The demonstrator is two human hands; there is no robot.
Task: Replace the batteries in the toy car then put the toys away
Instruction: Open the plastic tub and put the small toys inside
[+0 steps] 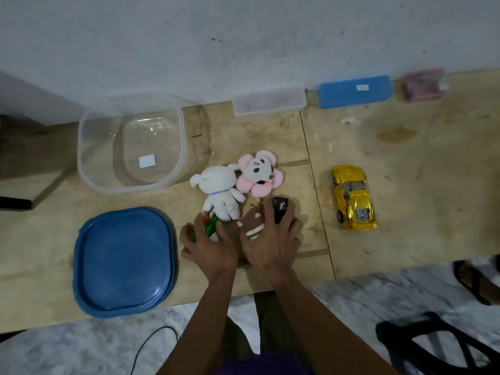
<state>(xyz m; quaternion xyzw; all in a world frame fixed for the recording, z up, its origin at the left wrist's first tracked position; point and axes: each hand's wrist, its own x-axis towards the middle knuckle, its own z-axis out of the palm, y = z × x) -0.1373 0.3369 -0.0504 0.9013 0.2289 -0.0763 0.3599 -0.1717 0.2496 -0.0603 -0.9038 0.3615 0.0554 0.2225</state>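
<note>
Gold paint marks the toy car [354, 197], which lies on its wheels on the wooden table [405, 185], untouched and well apart from both of our hands. To the left of the car sits a cluster of toys. Our right hand [270, 239] lies spread over a brown soft toy [250, 220] there, its fingers reaching onto a black remote [280, 209]; whether it grips either one we cannot tell. Our left hand [208, 247], just left of the right one, curls its fingers around a small green toy [209, 226]. Beyond the hands, still left of the car, a white plush animal [220, 194] lies touching a pink flower plush [258, 174]. Farther left of the car stands a clear plastic tub [130, 142], and nearer to us than the tub lies its blue lid [124, 262]. Behind the car, against the wall, a clear box [269, 101] and a blue box [355, 91] sit in a row.
</note>
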